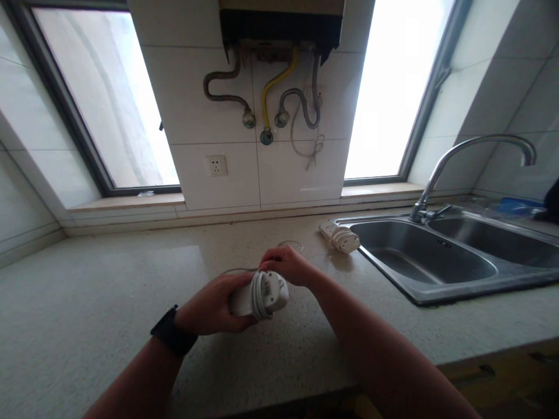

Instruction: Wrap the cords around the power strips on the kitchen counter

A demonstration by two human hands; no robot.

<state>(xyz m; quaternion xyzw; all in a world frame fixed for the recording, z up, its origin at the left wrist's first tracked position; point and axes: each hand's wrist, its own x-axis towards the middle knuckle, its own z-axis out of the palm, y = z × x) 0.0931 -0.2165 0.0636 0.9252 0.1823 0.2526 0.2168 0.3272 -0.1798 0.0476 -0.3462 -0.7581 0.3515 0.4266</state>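
My left hand [216,305] is wrapped round a white power strip [238,302], held slightly above the counter with its end towards me. Several turns of white cord [258,297] circle its body, and a label shows on the face turned up. Just beyond it, my right hand [286,265] is closed, its fingertips pinching the loose length of the cord at the far side. A thin stretch of that cord runs left behind the strip, and a loop lies on the counter past my fingers. My right fingertips are partly hidden.
A second white power strip [343,237], also wound with cord, lies beside the double steel sink [419,295]. A curved tap [476,141] rises behind the basins. The speckled counter [87,308] meets a tiled wall with a socket [216,166] and heater hoses [279,75].
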